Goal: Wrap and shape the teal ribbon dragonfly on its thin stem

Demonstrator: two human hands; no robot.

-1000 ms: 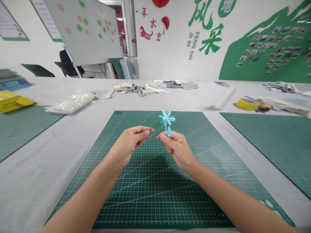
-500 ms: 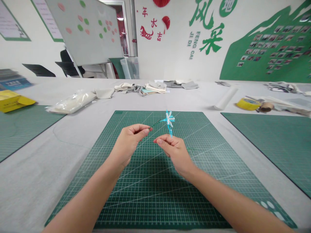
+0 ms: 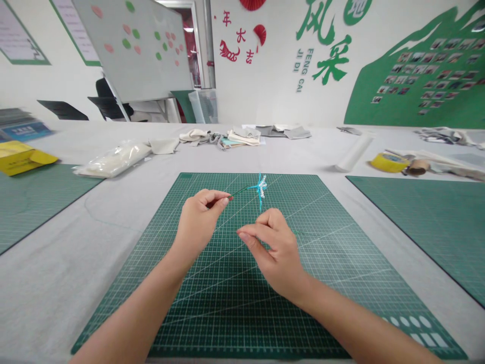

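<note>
My left hand (image 3: 200,215) is closed in a pinch on the thin green stem of a beaded flower (image 3: 261,187). The flower has light blue petals with white, pearl-like beads, and points to the right above the green cutting mat (image 3: 227,298). Just below and right of the stem, my right hand (image 3: 275,247) has its thumb and forefinger pressed together, apart from the flower. Whatever may be between those fingertips is too fine to make out. A thin green thread (image 3: 109,221) curves over the cloth left of the mat.
More cutting mats (image 3: 424,217) lie to either side. A plastic-wrapped pack (image 3: 113,159) and a yellow packet (image 3: 25,156) are on the left. Cloth scraps (image 3: 242,135) lie along the back. On the right are a white roll (image 3: 354,151) and a yellow tape roll (image 3: 389,162).
My right hand has moved down, away from the stem. My left hand has shifted slightly left and up, and the flower has turned more side-on.
</note>
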